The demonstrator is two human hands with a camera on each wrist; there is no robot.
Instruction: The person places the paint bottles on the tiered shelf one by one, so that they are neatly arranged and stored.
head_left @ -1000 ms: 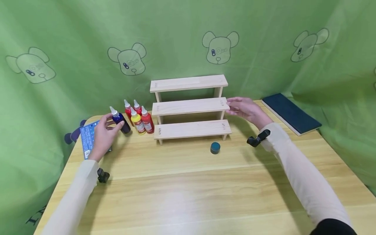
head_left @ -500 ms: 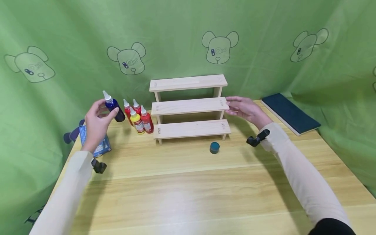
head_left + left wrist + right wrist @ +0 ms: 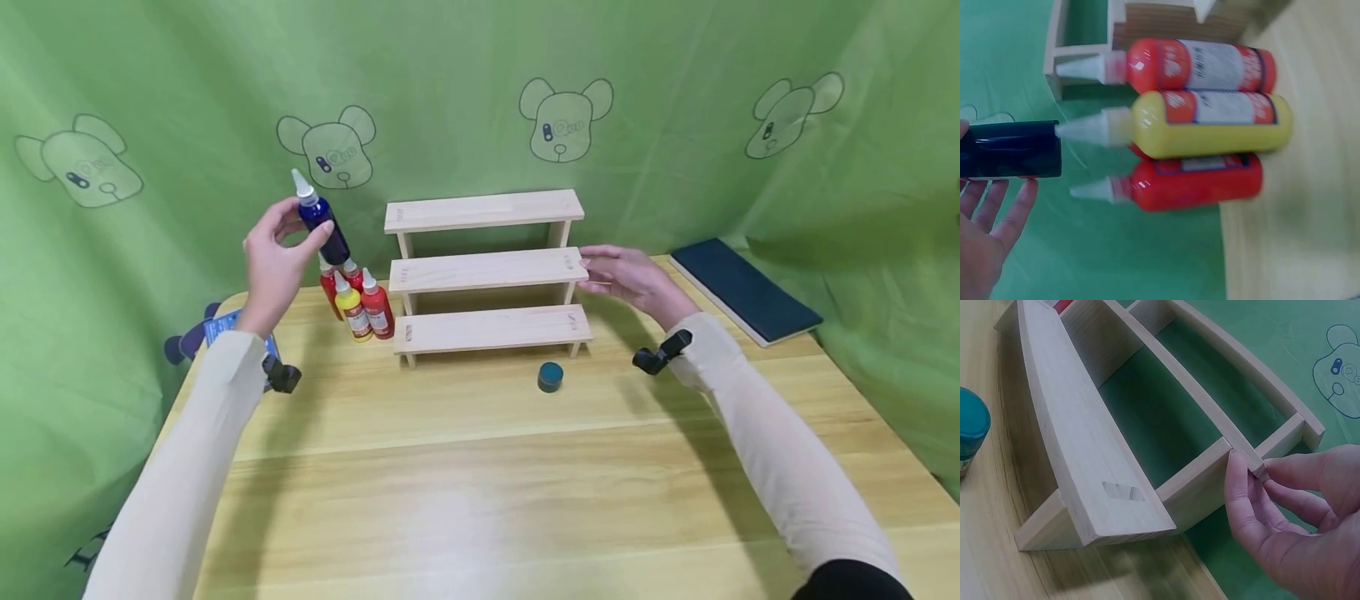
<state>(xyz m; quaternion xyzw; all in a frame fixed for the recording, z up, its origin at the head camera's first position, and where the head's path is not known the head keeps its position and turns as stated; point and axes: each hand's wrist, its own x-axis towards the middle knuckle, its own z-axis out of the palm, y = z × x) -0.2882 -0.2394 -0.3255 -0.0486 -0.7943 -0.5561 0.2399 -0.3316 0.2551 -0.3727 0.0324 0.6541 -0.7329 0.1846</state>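
My left hand [image 3: 277,258] holds a dark blue bottle [image 3: 324,229] with a white pointed nozzle, lifted above the other bottles and tilted a little. Below it stand a yellow bottle [image 3: 352,312], a red bottle [image 3: 377,310] to its right and two more red ones behind. In the left wrist view, the blue bottle's base [image 3: 1041,150] hangs level with the nozzles. To the right is a three-step wooden rack [image 3: 487,271], its shelves bare. My right hand [image 3: 626,279] pinches the right end of the middle shelf [image 3: 1244,453] between thumb and fingers.
A small jar with a teal lid [image 3: 550,377] sits in front of the rack. At the table's right rear lies a dark blue book [image 3: 742,287]. A blue printed packet [image 3: 221,325] lies at the left edge, partly behind my left arm. A green curtain [image 3: 450,100] hangs behind.
The left hand has raised the blue bottle from beside the other bottles, first leftward, then up and right above them. My right hand stays on the shelf end.
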